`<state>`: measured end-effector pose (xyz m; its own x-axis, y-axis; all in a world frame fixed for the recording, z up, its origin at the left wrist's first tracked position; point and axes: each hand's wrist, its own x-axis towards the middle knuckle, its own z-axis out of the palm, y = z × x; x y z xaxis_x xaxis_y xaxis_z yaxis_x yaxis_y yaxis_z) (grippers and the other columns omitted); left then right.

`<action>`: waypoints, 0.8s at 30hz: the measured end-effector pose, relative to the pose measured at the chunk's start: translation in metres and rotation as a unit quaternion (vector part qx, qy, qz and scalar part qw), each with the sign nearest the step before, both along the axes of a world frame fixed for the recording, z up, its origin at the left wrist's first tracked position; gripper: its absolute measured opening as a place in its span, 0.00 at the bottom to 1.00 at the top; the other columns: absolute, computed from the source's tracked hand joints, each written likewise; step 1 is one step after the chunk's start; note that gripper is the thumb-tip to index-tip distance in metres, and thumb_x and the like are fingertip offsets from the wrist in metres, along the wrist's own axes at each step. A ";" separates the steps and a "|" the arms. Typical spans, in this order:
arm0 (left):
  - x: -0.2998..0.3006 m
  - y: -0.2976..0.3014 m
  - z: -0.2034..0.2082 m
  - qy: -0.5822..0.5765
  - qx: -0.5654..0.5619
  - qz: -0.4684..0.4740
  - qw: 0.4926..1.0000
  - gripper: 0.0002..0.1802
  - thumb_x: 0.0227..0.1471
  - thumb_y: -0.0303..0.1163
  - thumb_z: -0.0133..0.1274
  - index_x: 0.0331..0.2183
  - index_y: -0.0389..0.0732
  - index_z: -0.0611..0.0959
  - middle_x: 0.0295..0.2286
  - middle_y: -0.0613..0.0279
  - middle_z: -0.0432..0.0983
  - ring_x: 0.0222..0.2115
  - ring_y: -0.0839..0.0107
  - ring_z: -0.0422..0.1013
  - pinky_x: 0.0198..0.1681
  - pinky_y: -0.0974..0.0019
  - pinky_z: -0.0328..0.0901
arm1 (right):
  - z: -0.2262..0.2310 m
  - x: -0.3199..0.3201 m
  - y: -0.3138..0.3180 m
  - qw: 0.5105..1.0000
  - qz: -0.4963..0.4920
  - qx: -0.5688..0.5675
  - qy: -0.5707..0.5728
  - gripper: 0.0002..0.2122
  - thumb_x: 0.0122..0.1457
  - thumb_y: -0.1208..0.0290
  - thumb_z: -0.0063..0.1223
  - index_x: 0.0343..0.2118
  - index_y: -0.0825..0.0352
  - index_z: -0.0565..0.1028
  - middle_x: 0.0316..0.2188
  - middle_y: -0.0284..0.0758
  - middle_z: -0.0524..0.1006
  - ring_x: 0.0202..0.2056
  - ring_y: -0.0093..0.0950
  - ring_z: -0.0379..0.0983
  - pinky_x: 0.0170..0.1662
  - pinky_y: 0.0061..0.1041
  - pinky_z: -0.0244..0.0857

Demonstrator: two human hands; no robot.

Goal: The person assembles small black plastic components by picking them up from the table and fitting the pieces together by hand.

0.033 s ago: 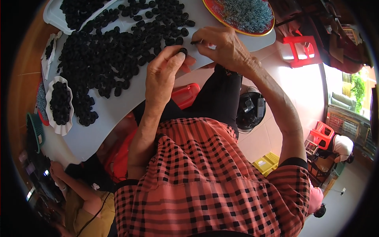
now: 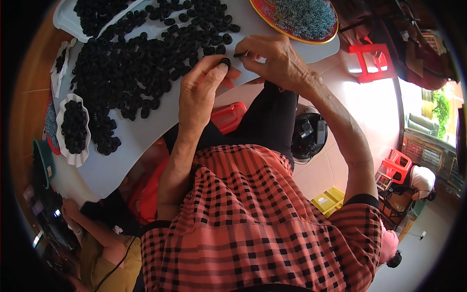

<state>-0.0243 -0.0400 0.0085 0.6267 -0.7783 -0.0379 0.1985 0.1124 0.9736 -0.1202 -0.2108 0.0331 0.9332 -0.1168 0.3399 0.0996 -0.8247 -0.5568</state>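
Observation:
My left hand [image 2: 202, 90] is closed over the near edge of the table. Thumb and fingers pinch a small round black part [image 2: 225, 63] that looks like the many others on the table. To its right, my right hand [image 2: 272, 58] pinches a small dark piece [image 2: 239, 54] between thumb and forefinger; its kind is too small to make out. The two hands are close together but apart. Beyond and left of them spreads a large heap of black ring-like parts [image 2: 121, 73] on the pale table [image 2: 141, 138].
A red-and-yellow plate [image 2: 292, 35] of small metal springs [image 2: 304, 17] stands at the far right. At left are a white scalloped dish [image 2: 82, 155] and a white tray [image 2: 61, 22] with black parts. Another person's arm [image 2: 92, 226] shows at lower left. Red stools [image 2: 372, 63] stand on the floor.
My right hand has dropped very slightly toward me with the dark piece still pinched. My left hand and its black part are almost unmoved.

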 end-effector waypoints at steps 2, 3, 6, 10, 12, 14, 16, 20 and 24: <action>0.003 0.001 -0.005 0.016 -0.005 -0.012 1.000 0.12 0.56 0.31 0.48 0.40 0.34 0.79 0.27 0.61 0.78 0.28 0.78 0.72 0.37 0.72 0.68 | 0.010 -0.001 0.008 0.997 0.044 0.058 0.020 0.06 0.52 0.80 0.54 0.34 0.69 0.76 0.27 0.34 0.77 0.28 0.23 0.77 0.31 0.19 0.73; 0.003 0.001 -0.006 0.032 -0.011 -0.026 0.999 0.13 0.56 0.29 0.49 0.41 0.32 0.78 0.30 0.58 0.77 0.31 0.74 0.74 0.39 0.69 0.69 | 0.008 -0.003 0.010 0.997 0.042 0.058 0.019 0.06 0.52 0.80 0.54 0.34 0.69 0.76 0.27 0.34 0.77 0.28 0.23 0.77 0.31 0.19 0.73; 0.003 0.003 0.000 0.009 -0.002 -0.030 1.000 0.13 0.56 0.29 0.48 0.42 0.32 0.78 0.29 0.58 0.77 0.32 0.74 0.74 0.38 0.70 0.69 | 0.003 -0.008 0.014 0.962 -0.010 0.264 0.073 0.07 0.51 0.76 0.58 0.33 0.70 0.77 0.26 0.33 0.78 0.27 0.20 0.76 0.33 0.21 0.71; 0.002 0.004 0.001 -0.004 0.000 -0.016 1.000 0.12 0.56 0.32 0.48 0.39 0.36 0.80 0.26 0.64 0.79 0.28 0.80 0.71 0.36 0.74 0.66 | -0.005 -0.010 0.018 0.881 -0.019 0.466 0.084 0.08 0.56 0.75 0.57 0.37 0.71 0.78 0.29 0.32 0.79 0.31 0.17 0.75 0.38 0.17 0.72; 0.003 0.006 -0.001 -0.039 0.025 -0.014 0.999 0.13 0.56 0.28 0.48 0.42 0.32 0.78 0.30 0.59 0.77 0.31 0.75 0.73 0.39 0.71 0.68 | -0.012 -0.009 0.020 0.873 -0.029 0.481 0.082 0.08 0.56 0.74 0.57 0.37 0.71 0.78 0.29 0.33 0.79 0.32 0.18 0.75 0.40 0.17 0.72; 0.002 0.005 -0.001 -0.037 0.028 -0.012 0.999 0.13 0.56 0.28 0.48 0.42 0.32 0.78 0.30 0.59 0.77 0.31 0.75 0.73 0.40 0.71 0.68 | -0.016 -0.009 0.020 0.907 -0.041 0.414 0.069 0.11 0.57 0.72 0.56 0.42 0.69 0.77 0.28 0.32 0.79 0.28 0.17 0.75 0.34 0.16 0.74; 0.002 0.004 -0.002 -0.035 0.031 -0.008 0.999 0.13 0.56 0.28 0.48 0.42 0.32 0.78 0.30 0.58 0.77 0.31 0.75 0.73 0.40 0.71 0.68 | -0.011 -0.008 0.022 0.894 -0.032 0.442 0.061 0.09 0.57 0.73 0.56 0.40 0.70 0.77 0.30 0.33 0.79 0.31 0.17 0.75 0.37 0.17 0.73; 0.002 0.002 -0.004 -0.031 0.019 -0.007 0.999 0.13 0.57 0.29 0.47 0.42 0.32 0.77 0.30 0.58 0.77 0.31 0.75 0.72 0.41 0.72 0.67 | -0.015 -0.007 0.019 0.847 0.013 0.531 0.034 0.08 0.56 0.75 0.56 0.38 0.71 0.76 0.30 0.32 0.79 0.33 0.18 0.75 0.40 0.19 0.71; 0.002 0.001 0.002 -0.015 0.018 -0.036 0.999 0.14 0.57 0.29 0.46 0.42 0.32 0.77 0.31 0.57 0.76 0.31 0.75 0.71 0.40 0.73 0.67 | -0.024 -0.012 0.013 0.868 0.019 0.495 0.032 0.09 0.58 0.70 0.55 0.39 0.68 0.76 0.32 0.34 0.79 0.32 0.19 0.76 0.37 0.18 0.73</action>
<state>-0.0228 -0.0390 0.0107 0.5699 -0.8203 -0.0482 0.1756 0.0643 0.9824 -0.1321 -0.1982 0.0090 0.9560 -0.2909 0.0381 0.0591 0.0638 -0.9962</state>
